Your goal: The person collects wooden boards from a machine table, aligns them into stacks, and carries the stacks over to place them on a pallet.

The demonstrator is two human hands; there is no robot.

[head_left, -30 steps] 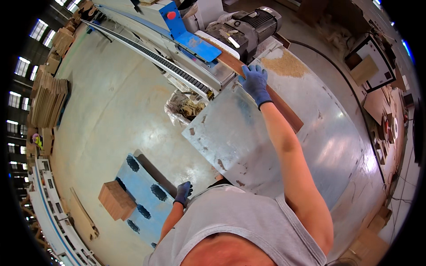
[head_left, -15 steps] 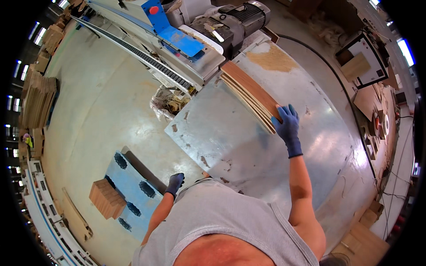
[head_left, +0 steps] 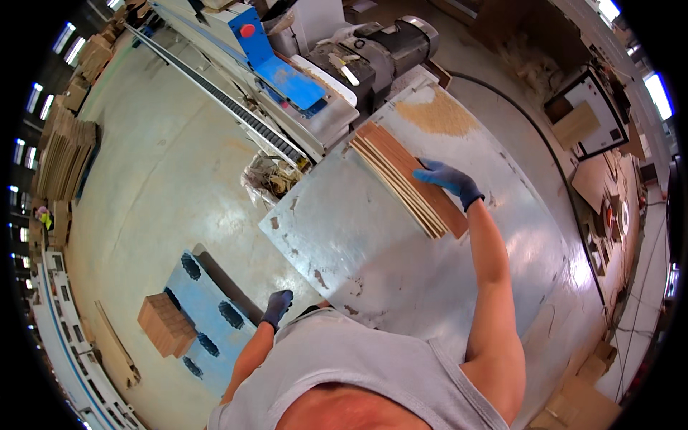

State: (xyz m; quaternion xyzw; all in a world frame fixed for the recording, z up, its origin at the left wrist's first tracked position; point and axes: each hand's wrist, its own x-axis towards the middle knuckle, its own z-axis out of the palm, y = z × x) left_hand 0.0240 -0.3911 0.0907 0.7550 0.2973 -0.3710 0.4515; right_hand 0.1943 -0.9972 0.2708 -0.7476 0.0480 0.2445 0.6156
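Fingers of your right hand, in a blue work glove, lie flat and slightly spread on top of a stack of thin wooden boards, pressing down on it, not wrapped around it, so the hand counts as open and resting on the wood. A second ago that same hand was stretched far out to the back edge of the metal table, at the far end of the boards beside the machine; since then it has drawn back toward you and the stack has come with it, sliding away from the grey motor and blue machine housing onto the open middle of the dull, scuffed metal sheet (a patch of sawdust now shows bare where the boards had been). The stack lies flat and diagonal, its layered edges facing your left. Judging from this, the boards are being pulled off the machine side and brought within easy reach, and the pull looks partway done. Your left hand, also gloved in blue, hangs low by your hip near the table's near corner, as it did a second ago; its fingers curl loosely and hold nothing that can be seen. Below it on the concrete floor sits a blue pallet with a small block of stacked wood pieces, and a bin of offcuts stands by the table's left edge
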